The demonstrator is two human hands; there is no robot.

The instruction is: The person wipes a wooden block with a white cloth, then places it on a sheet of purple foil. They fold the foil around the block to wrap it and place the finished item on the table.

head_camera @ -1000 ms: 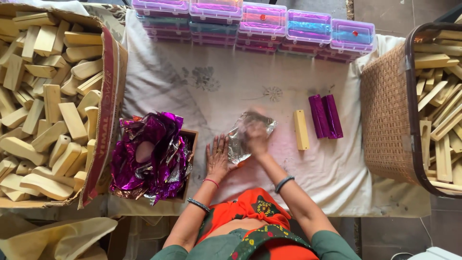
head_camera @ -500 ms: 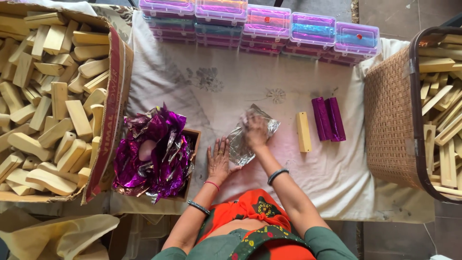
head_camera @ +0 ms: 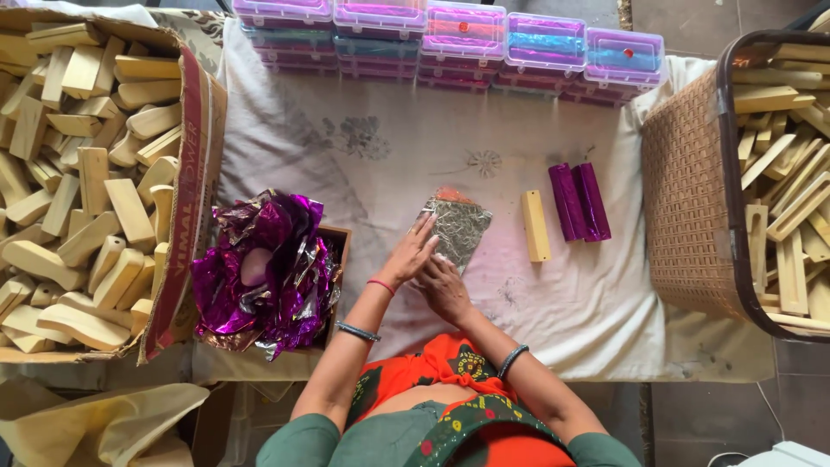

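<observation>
- Left hand (head_camera: 408, 257) lay flat, fingers together, pinning the foil sheet (head_camera: 456, 227) against the cloth (head_camera: 389, 156).
- Right hand (head_camera: 443, 287) pressed its near edge; fingers seemingly spread, partly hidden.

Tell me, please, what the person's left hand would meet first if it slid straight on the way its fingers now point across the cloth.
The left hand points up and to the right, and its fingertips already lie on the silver foil sheet. Going on, it would cross that sheet first; beyond it the white cloth looks bare up to the stacked plastic boxes.
</observation>
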